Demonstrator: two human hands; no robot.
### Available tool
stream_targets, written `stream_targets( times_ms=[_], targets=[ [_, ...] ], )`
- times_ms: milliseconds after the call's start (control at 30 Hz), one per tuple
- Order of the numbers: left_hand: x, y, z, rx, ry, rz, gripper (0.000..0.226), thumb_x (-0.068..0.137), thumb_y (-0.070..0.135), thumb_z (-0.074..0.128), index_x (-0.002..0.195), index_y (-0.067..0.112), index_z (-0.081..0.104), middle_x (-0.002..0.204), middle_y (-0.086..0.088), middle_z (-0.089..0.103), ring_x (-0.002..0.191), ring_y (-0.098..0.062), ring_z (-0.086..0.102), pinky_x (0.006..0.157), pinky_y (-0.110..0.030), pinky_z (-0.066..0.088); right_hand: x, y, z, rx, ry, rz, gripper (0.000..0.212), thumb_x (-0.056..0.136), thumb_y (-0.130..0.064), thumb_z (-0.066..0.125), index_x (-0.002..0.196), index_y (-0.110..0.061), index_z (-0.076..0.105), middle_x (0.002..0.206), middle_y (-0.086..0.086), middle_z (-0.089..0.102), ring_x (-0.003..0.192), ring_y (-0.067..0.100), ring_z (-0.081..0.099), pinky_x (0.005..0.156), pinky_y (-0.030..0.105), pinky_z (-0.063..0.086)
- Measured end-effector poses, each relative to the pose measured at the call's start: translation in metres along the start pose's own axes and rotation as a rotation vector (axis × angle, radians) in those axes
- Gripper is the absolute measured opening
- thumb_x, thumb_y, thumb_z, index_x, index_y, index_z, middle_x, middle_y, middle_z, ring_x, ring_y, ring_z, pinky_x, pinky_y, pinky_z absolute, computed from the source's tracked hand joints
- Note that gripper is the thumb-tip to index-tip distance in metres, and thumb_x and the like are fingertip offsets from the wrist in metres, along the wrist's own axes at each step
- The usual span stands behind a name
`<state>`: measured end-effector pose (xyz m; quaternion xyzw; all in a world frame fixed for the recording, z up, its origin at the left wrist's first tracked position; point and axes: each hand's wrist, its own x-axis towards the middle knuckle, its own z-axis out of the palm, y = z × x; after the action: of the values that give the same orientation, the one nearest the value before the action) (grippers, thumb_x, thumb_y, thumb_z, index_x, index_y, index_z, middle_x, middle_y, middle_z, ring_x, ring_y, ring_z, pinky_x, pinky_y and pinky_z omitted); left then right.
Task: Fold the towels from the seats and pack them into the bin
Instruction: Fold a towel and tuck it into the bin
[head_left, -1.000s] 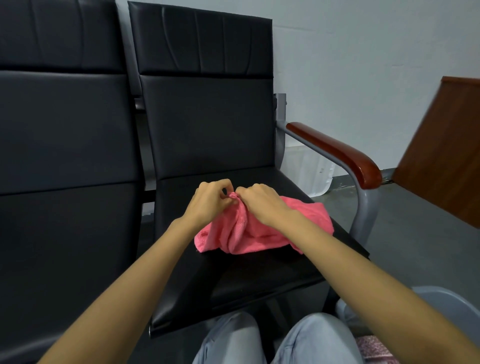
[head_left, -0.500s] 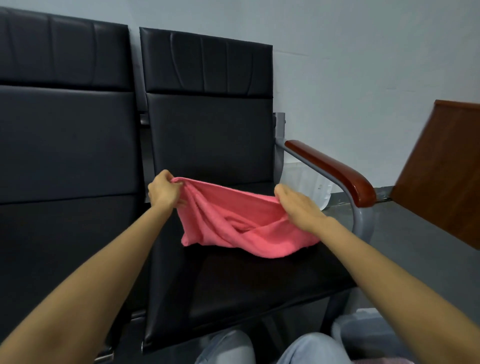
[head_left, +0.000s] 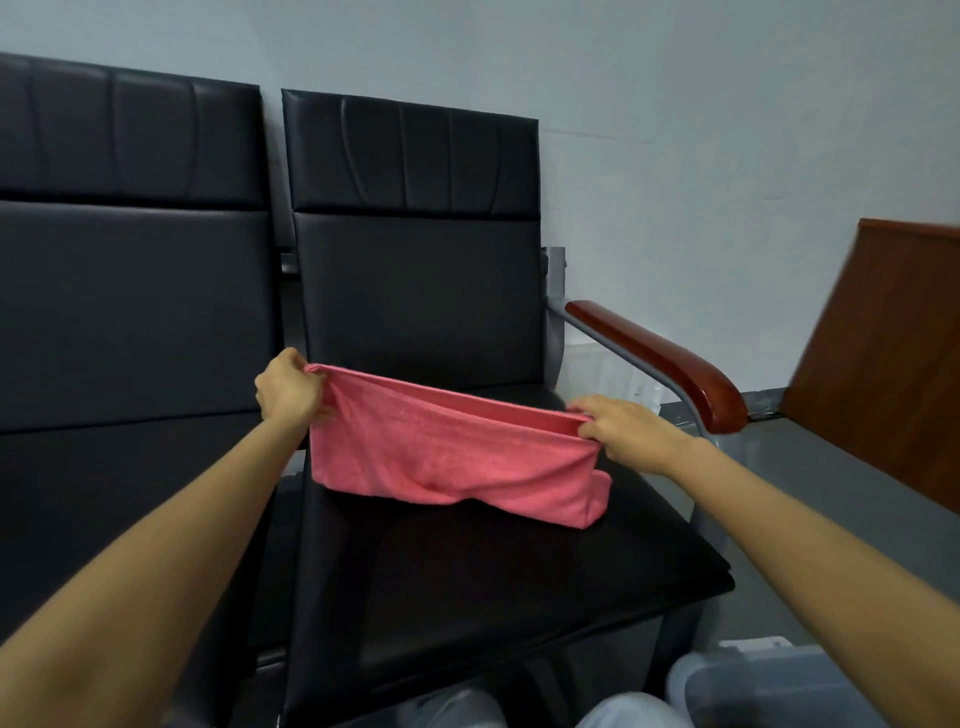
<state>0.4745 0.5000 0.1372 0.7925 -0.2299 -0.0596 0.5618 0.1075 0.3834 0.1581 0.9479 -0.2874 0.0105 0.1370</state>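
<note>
**Q:** Report the condition of the left hand.
**A:** The left hand (head_left: 288, 392) is closed on one upper corner of the pink towel (head_left: 441, 457). Its fingers are curled round the fabric, and the corner is gathered inside the grip.

**Q:** And the right hand?
**A:** The right hand (head_left: 623, 431) is closed on the opposite upper corner. Its fingers curl over the edge, knuckles upward, and pinch the fabric.

**Q:** Where is the towel located?
**A:** It spans the gap between both hands. The top edge is drawn nearly straight, higher at the left hand and lower at the right hand. The body hangs below both hands, and its lower part rests on the black seat (head_left: 493, 582). A doubled fold lies bunched just below the right hand.

**Q:** What lies around the hands?
**A:** Beyond the right hand, on its outer side, stands a brown armrest (head_left: 660, 364) on a grey metal frame. Well beyond that is a brown wooden panel (head_left: 883, 353). On the outer side of the left hand, a second seat (head_left: 130, 493) adjoins the first.

**Q:** Where is the bin?
**A:** A pale plastic bin (head_left: 779, 675) sits on the floor (head_left: 831, 493) under the right forearm, close to the person. Only part of it shows, and its contents cannot be determined. Two knees (head_left: 457, 709) in light trousers show between the forearms.
</note>
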Motion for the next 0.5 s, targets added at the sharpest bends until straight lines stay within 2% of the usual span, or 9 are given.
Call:
stream_targets(
  times_ms=[33, 67, 133, 200, 233, 333, 367, 433, 500],
  targets=[
    [0.000, 0.002, -0.002, -0.031, 0.003, -0.002, 0.014, 0.083, 0.011, 0.055, 0.072, 0.017, 0.049, 0.086, -0.017, 0.065, 0.072, -0.039, 0.066, 0.068, -0.050, 0.058, -0.001, -0.005, -0.005, 0.011, -0.001, 0.008, 0.029, 0.091, -0.013, 0.042, 0.106, -0.008, 0.066, 0.114, 0.006, 0.056, 0.107, 0.022, 0.054, 0.091, 0.035, 0.045],
    [-0.001, 0.003, -0.004, -0.038, 0.019, -0.007, 0.013, 0.082, 0.009, 0.054, 0.073, 0.016, 0.049, 0.086, -0.016, 0.064, 0.074, -0.039, 0.066, 0.069, -0.050, 0.057, 0.001, -0.003, -0.005, 0.039, 0.032, 0.021, 0.034, 0.088, -0.019, 0.037, 0.089, -0.006, 0.068, 0.094, 0.004, 0.056, 0.090, 0.021, 0.056, 0.085, 0.038, 0.047],
    [0.000, 0.007, -0.009, -0.045, 0.040, -0.006, 0.008, 0.083, 0.008, 0.053, 0.077, 0.012, 0.051, 0.087, -0.014, 0.062, 0.077, -0.038, 0.065, 0.071, -0.051, 0.057, 0.001, 0.003, -0.007, 0.123, 0.115, 0.096, 0.050, 0.083, -0.037, 0.025, 0.068, -0.005, 0.060, 0.072, 0.004, 0.054, 0.069, 0.021, 0.051, 0.075, 0.039, 0.047],
    [-0.004, 0.014, -0.012, -0.033, 0.047, 0.016, 0.005, 0.083, 0.007, 0.053, 0.080, 0.011, 0.051, 0.087, -0.013, 0.061, 0.079, -0.037, 0.065, 0.072, -0.051, 0.057, 0.001, 0.007, -0.013, 0.064, 0.070, 0.143, 0.059, 0.090, -0.053, 0.033, 0.062, -0.007, 0.056, 0.066, 0.005, 0.056, 0.063, 0.020, 0.052, 0.066, 0.032, 0.045],
    [-0.008, 0.017, -0.013, -0.044, 0.043, 0.034, 0.005, 0.082, 0.007, 0.053, 0.080, 0.011, 0.051, 0.088, -0.014, 0.061, 0.079, -0.037, 0.065, 0.072, -0.051, 0.057, 0.002, 0.008, -0.013, -0.039, 0.084, 0.134, 0.058, 0.092, -0.057, 0.038, 0.059, -0.011, 0.052, 0.064, 0.002, 0.055, 0.063, 0.018, 0.052, 0.063, 0.028, 0.041],
    [-0.015, 0.030, -0.012, -0.062, 0.048, 0.073, 0.005, 0.082, 0.007, 0.052, 0.078, 0.010, 0.051, 0.087, -0.012, 0.059, 0.080, -0.031, 0.061, 0.073, -0.046, 0.056, 0.009, 0.007, -0.020, -0.194, 0.102, 0.218, 0.047, 0.097, -0.049, 0.038, 0.067, -0.014, 0.048, 0.072, 0.002, 0.059, 0.072, 0.020, 0.057, 0.068, 0.028, 0.036],
    [-0.015, 0.036, -0.013, -0.074, 0.061, 0.081, 0.005, 0.082, 0.007, 0.052, 0.078, 0.010, 0.050, 0.087, -0.012, 0.058, 0.080, -0.030, 0.059, 0.073, -0.045, 0.055, 0.015, 0.008, -0.026, -0.163, 0.132, 0.254, 0.044, 0.098, -0.044, 0.038, 0.069, -0.013, 0.050, 0.074, 0.003, 0.060, 0.073, 0.021, 0.059, 0.068, 0.029, 0.039],
    [-0.013, 0.048, -0.018, -0.145, 0.062, 0.085, 0.008, 0.081, 0.007, 0.052, 0.074, 0.011, 0.050, 0.087, -0.012, 0.060, 0.078, -0.033, 0.063, 0.071, -0.047, 0.057, 0.020, 0.013, -0.038, 0.119, 0.216, 0.383, 0.043, 0.098, -0.035, 0.041, 0.066, -0.010, 0.056, 0.067, 0.004, 0.056, 0.066, 0.021, 0.056, 0.061, 0.029, 0.041],
    [-0.007, 0.065, -0.024, -0.239, 0.055, 0.112, 0.013, 0.079, 0.009, 0.052, 0.069, 0.015, 0.048, 0.085, -0.014, 0.063, 0.069, -0.034, 0.067, 0.066, -0.048, 0.058, 0.026, 0.021, -0.060, 0.360, 0.410, 0.509, 0.042, 0.096, -0.025, 0.045, 0.059, -0.009, 0.056, 0.059, 0.005, 0.050, 0.060, 0.023, 0.048, 0.055, 0.029, 0.033]
  ],
)
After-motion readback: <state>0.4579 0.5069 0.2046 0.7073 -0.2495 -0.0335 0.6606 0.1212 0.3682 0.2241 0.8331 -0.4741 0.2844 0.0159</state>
